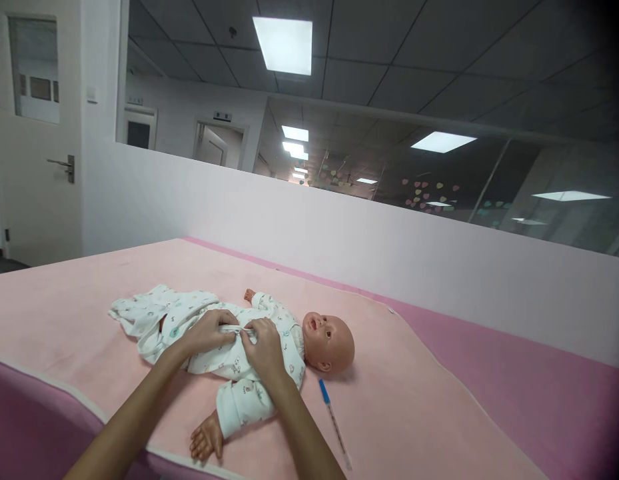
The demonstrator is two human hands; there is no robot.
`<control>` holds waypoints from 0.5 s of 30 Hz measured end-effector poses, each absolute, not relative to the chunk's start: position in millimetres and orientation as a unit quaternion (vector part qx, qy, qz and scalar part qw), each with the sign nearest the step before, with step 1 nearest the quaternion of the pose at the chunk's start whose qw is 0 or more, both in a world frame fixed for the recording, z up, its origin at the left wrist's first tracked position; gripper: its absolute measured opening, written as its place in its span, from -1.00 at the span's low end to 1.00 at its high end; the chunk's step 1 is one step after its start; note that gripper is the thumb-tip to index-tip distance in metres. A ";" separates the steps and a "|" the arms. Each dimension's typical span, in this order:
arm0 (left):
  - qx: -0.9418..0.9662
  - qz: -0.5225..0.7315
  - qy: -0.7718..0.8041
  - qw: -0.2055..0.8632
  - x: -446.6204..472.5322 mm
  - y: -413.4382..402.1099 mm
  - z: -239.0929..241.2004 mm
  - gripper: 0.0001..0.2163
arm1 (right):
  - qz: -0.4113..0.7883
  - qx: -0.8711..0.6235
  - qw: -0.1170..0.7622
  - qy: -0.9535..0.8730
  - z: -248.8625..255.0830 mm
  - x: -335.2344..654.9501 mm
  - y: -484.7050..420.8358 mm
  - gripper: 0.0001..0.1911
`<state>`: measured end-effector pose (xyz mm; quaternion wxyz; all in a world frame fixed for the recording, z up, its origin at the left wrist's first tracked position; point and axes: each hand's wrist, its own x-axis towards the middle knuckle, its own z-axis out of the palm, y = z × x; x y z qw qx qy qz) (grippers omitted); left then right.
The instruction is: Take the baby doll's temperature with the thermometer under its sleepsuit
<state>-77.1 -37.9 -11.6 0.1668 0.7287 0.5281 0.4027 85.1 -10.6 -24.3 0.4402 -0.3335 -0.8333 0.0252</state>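
A baby doll lies on its back on a pink mat, and it wears a white printed garment. The person's left hand is over the belly of the doll, and the right hand is over its chest. The two hands are near each other, and the fingers of both are closed on the garment, with a pale piece of its cloth (a fold or a tie, I cannot tell which) pinched between them. The lower part of the garment spreads loosely beyond the doll's belly, away from its head. One arm of the doll reaches toward the person, with the palm open. Just beside the doll's head lies a thin stick with a blue end. Behind the doll stands a white wall.
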 end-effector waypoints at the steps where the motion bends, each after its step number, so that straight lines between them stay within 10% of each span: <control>1: 0.727 0.406 0.526 0.173 -76.9 -39.0 -10.9 -0.84 | 0.026 -0.334 0.441 -0.832 -24.2 85.1 -10.6 -0.93; 15: 0.698 0.420 0.491 0.309 -85.4 -34.1 -14.7 -0.78 | 0.007 -0.363 0.443 -0.820 -27.1 82.6 -9.6 -0.91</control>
